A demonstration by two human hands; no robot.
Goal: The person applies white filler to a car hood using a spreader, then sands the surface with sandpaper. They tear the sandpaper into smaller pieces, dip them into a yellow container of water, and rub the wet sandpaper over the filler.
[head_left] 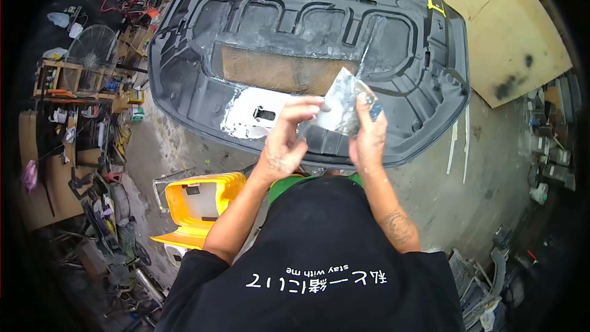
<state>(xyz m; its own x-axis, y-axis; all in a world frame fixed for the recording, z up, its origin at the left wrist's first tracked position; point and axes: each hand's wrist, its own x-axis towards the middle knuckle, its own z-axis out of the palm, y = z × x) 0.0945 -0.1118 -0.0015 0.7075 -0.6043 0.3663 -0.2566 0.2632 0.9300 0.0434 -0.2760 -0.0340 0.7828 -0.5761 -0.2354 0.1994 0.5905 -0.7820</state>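
A flat, squarish silvery-grey sheet [342, 110] with pale smears is held up over the front edge of a black car hood panel [393, 138]. My right hand [369, 132] grips its right side, with a small blue patch showing beside the fingers. My left hand [284, 132] is at the sheet's left edge, fingers stretched toward it and thumb apart; fingertips seem to touch its surface. Left of the hands, the hood has a white coated area [243, 114] around a dark slot. Behind them runs a brown mesh strip [276, 67].
A yellow plastic container [227, 187] stands on the floor at my left. Cluttered shelves and a fan [92, 52] line the left side. A large wooden board [498, 31] lies behind right. Scrap parts [485, 289] lie at lower right.
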